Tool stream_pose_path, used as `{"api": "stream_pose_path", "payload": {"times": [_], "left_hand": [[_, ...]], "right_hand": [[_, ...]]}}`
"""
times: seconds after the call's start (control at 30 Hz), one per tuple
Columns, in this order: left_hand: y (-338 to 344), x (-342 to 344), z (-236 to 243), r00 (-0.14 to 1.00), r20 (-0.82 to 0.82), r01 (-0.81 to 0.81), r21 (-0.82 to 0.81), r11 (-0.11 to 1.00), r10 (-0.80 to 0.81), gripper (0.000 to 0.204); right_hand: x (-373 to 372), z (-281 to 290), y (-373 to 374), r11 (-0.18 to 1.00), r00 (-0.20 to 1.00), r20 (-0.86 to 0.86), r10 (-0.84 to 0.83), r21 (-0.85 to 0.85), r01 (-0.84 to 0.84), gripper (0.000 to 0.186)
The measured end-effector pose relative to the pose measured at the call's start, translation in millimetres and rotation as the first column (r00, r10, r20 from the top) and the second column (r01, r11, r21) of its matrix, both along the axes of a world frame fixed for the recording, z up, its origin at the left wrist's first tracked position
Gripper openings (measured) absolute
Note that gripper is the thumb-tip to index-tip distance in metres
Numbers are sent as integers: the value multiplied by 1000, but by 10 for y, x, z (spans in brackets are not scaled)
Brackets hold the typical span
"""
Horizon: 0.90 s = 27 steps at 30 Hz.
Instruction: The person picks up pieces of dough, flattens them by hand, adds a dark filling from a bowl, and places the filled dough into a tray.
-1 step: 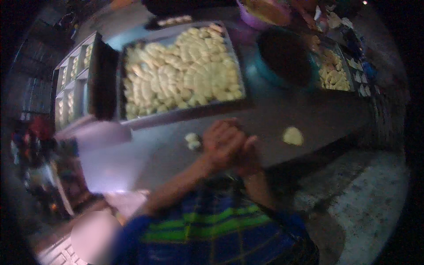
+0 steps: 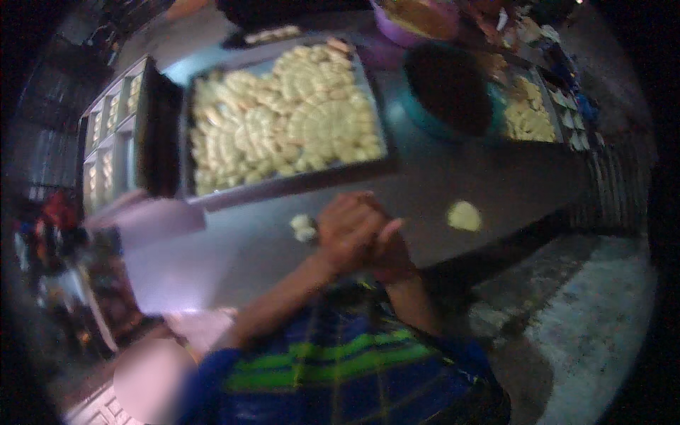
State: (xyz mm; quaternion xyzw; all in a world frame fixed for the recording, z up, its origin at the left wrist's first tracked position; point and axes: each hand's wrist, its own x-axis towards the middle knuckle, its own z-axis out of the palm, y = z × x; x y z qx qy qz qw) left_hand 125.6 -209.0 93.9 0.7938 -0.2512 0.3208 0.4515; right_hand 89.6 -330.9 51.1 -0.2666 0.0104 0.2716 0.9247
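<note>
Left hand (image 2: pixel 347 228), right hand (image 2: pixel 394 256) pressed together; can't tell opening or contents. Table (image 2: pixel 212 262): pale lumps (image 2: pixel 304 228) left, disc (image 2: pixel 465 216) right, loaded tray (image 2: pixel 263 68) far. Dim floor (image 2: pixel 588 340) right.

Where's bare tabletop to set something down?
Left of the white lumps, in front of the big tray; between the right hand and the lone pale piece; from that piece up to the teal basin. Crowded: that tray, packed with pale pieces; tight between lumps and left hand.
</note>
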Motion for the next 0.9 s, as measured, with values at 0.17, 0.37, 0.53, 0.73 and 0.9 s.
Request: {"api": "stream_pose_path", "payload": {"times": [0.17, 0.37, 0.53, 0.73, 0.9], "left_hand": [[45, 88, -200, 815, -290, 415, -313, 854, -502, 44], [12, -42, -419, 530, -570, 64, -711, 700, -628, 71], [441, -240, -550, 431, -790, -122, -529, 840, -436, 29], [740, -342, -593, 404, -831, -313, -519, 795, -384, 18], [913, -545, -734, 485, -839, -409, -466, 785, -246, 18]], "right_hand": [[106, -47, -155, 999, 998, 48, -27, -40, 29, 44], [876, 327, -964, 860, 900, 347, -263, -340, 382, 42], [2194, 701, -1857, 223, 757, 612, 229, -790, 571, 40], [2982, 553, -1974, -115, 580, 224, 783, -865, 489, 33], [3119, 411, -1941, -187, 629, 45, 776, -936, 297, 30]]}}
